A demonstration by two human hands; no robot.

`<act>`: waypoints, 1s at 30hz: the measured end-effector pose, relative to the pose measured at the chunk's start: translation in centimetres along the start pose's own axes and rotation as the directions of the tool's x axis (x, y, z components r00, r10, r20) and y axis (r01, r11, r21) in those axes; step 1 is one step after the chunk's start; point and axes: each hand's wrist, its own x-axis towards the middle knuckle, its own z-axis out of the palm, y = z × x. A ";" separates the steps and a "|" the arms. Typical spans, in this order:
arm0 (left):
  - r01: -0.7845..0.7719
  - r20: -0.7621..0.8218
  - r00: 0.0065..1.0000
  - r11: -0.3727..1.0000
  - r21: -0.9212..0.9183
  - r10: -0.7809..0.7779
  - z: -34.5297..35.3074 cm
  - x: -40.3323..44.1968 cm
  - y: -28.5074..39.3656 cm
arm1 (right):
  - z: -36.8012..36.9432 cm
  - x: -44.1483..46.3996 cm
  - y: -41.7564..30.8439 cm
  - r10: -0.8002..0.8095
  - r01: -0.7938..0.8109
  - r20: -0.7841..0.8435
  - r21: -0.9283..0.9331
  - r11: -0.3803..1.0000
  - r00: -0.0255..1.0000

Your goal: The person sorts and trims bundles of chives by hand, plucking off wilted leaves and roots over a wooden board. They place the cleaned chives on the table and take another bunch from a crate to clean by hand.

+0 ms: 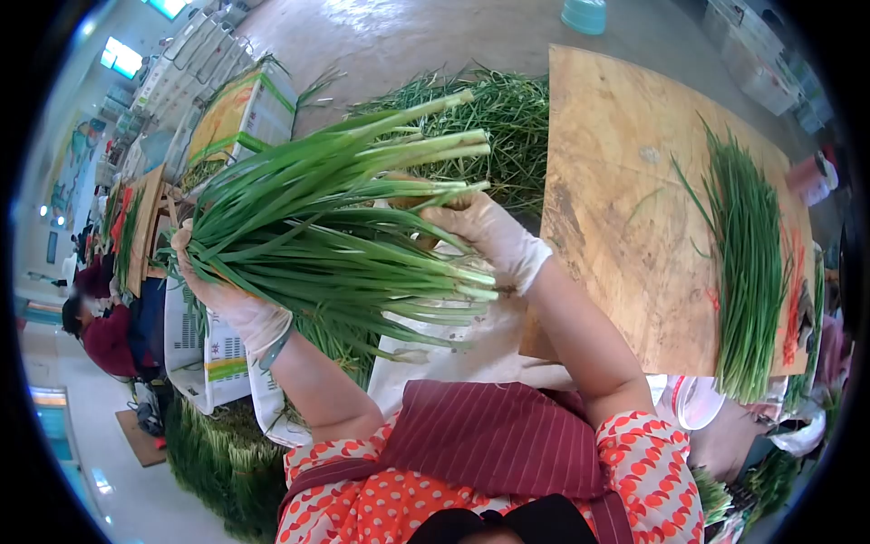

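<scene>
A big loose bunch of Chinese chives (317, 263) is held up in front of me, leaf tips to the left and pale stem ends to the right. My left hand (237, 308), in a whitish glove, is closed around the leaf end. At the stem side my right hand (489, 231), also gloved, has its fingers closed on some of the stalks; its fingertips are partly hidden by them. A white sheet (426, 349) lies beneath the bunch.
To the right, a wooden board (625, 218) carries a neat pile of chives (748, 263) and red ties (794, 299). Loose green trimmings (507, 118) lie behind the bunch. White crates (186, 335) stand at left, near another person (109, 340). A teal tub (584, 16) sits at the back.
</scene>
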 end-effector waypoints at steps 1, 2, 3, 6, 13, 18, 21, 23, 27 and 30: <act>0.130 0.182 0.981 0.914 -0.384 -0.063 -0.1 0.4 0.2 | 0.8 0.1 -0.2 -0.004 0.004 -0.001 0.001 1.000 1.000; 0.205 0.274 0.960 0.810 -0.549 -0.057 0.0 0.4 0.3 | 1.7 0.1 -0.6 0.035 -0.037 -0.060 -0.032 0.999 0.998; 0.300 0.364 0.930 0.674 -0.675 -0.050 0.1 0.4 0.5 | 2.2 0.2 -0.7 0.073 -0.081 -0.120 -0.063 0.995 0.990; 0.162 0.178 0.982 0.790 -0.591 -0.069 0.1 -0.2 0.6 | 1.2 0.0 -0.1 0.041 -0.072 -0.152 -0.200 0.977 0.988; 0.361 0.319 0.931 0.309 -0.880 -0.179 -2.1 0.7 2.1 | -1.1 -5.1 -7.3 -0.045 -0.167 -0.268 -0.716 0.678 0.962; 0.114 -0.222 0.935 0.827 -0.551 -0.277 -1.9 0.6 2.3 | -3.9 -5.8 -10.5 -0.567 0.482 -0.101 -0.418 0.770 0.818; 0.178 -0.029 0.938 0.554 -0.813 -0.345 -4.7 1.6 0.4 | -2.8 -3.2 -9.8 -0.738 0.050 -0.289 -0.915 0.400 0.610; 0.190 -0.026 0.941 0.586 -0.788 -0.339 -1.6 0.8 1.9 | -2.8 -2.0 -7.4 -0.549 0.103 -0.155 -0.906 0.410 0.821; 0.329 0.268 0.929 0.241 -0.913 -0.256 -3.0 1.4 0.7 | 1.7 0.0 -3.3 -0.140 0.004 -0.102 -0.793 0.609 0.985; 0.416 0.365 0.908 0.326 -0.849 -0.207 0.2 1.0 2.3 | 1.7 1.5 -1.4 -0.130 -0.021 -0.128 -0.789 0.614 0.983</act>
